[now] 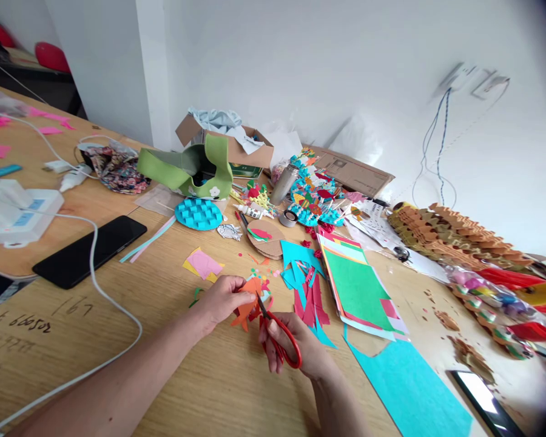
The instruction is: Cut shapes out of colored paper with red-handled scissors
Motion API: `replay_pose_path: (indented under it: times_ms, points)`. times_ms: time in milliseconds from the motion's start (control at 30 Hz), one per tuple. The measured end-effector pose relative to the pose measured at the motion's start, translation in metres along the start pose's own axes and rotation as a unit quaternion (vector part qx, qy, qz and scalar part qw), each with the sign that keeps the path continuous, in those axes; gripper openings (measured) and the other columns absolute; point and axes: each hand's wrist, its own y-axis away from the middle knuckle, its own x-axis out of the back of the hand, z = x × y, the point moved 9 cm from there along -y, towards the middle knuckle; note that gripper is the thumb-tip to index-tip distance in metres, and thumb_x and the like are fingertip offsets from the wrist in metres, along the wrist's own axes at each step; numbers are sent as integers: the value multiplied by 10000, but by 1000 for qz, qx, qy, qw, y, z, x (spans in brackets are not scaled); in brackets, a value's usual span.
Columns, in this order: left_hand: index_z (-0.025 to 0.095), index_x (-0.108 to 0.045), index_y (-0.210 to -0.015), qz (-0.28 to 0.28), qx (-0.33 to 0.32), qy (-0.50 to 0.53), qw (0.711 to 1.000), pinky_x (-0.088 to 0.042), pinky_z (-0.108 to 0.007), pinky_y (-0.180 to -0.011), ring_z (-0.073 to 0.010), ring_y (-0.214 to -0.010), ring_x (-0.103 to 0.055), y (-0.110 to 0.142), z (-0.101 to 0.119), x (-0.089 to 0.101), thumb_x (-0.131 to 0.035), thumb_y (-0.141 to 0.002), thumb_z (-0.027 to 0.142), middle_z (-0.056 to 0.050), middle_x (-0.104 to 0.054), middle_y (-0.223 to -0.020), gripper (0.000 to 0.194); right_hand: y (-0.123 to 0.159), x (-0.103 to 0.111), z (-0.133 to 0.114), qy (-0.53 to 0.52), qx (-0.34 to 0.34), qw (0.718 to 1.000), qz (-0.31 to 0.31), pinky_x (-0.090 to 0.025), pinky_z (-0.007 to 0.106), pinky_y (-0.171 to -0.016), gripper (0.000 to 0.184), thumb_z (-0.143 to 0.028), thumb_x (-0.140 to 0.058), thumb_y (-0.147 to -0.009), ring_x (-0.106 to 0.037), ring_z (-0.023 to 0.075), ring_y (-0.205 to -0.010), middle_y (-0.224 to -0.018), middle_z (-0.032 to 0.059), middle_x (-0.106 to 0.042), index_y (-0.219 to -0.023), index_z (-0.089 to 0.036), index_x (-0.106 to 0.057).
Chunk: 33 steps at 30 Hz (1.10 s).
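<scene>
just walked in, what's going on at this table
Looks like paper cutting at a light wood-grain table. The person's left grip pinches a small orange paper piece, and the right grip holds red-handled metal scissors, their dark blades at that piece. To the right lie loose red and blue paper scraps, then a stack of coloured paper sheets with green on top.

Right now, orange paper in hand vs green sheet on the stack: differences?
The orange paper is small, irregularly shaped; the green sheet is larger, roughly rectangular.
The left hand grips the orange paper at the scissors; the green sheet lies unheld.
Both: solid-coloured.
</scene>
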Motion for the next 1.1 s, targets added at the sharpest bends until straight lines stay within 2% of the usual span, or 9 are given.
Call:
replay_pose_path:
  times_ms: [200, 533, 1100]
  points:
    - [137, -673, -729, -10, 4, -2, 1000, -418, -289, -620, -181, -626, -597, 0, 0, -1, -669, -641, 378, -22, -671, -651, 257, 0, 0, 1, 1, -2, 1000, -4, -358, 172, -355, 611, -753, -577, -780, -522, 96, -352, -467, 0, -581, -747, -143, -551]
    - [133, -677, -717, 1, 0, 2, 1000, -385, -271, -600, -155, -600, -556, 2, 3, 1, -669, -636, 371, -15, -660, -636, 251, -1, 0, 2, -5, 0, 1000, -9, -336, 174, -343, 614, -756, -587, -769, -505, 94, -339, -463, 0, -577, -749, -144, -550]
    - [139, -661, -731, 4, 7, -2, 1000, -371, -273, -586, -152, -580, -541, 2, 0, 0, -678, -632, 379, -10, -646, -626, 260, 0, -1, 1, 12, -1, 1000, -9, -367, 190, -380, 604, -759, -567, -780, -512, 101, -362, -478, -3, -587, -759, -156, -539]
